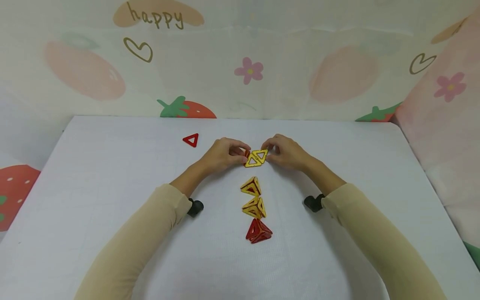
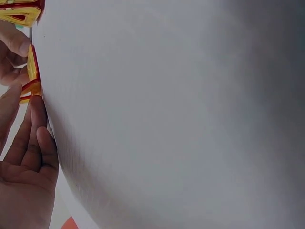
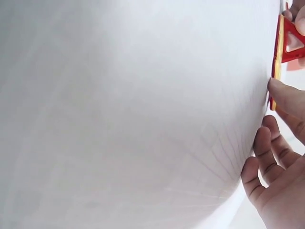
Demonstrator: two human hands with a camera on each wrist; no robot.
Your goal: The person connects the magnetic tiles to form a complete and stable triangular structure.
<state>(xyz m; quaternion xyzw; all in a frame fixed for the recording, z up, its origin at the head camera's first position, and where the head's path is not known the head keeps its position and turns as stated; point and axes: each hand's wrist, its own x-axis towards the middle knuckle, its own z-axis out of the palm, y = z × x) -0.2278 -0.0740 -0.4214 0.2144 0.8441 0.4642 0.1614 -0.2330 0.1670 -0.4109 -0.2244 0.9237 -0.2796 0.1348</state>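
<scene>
Two yellow triangular magnetic tiles lie edge to edge on the table, the left tile (image 1: 253, 165) and the right tile (image 1: 260, 151). A red triangular magnetic tile (image 3: 286, 53) stands up at their left side. My left hand (image 1: 224, 155) pinches this red tile between thumb and fingers. At the other end, my right hand (image 1: 288, 153) pinches the outer corner of the right yellow tile, its remaining fingers curled near the table surface in the right wrist view. Closer to me, two small yellow pyramids (image 1: 248, 187) and a red pyramid (image 1: 258, 235) form a line.
A single red triangular tile (image 1: 196, 141) lies flat at the back, left of my left hand. The white table (image 1: 112, 175) ends at a patterned curtain (image 1: 277, 96) behind. Black wrist straps (image 1: 196, 207) sit at both sleeves.
</scene>
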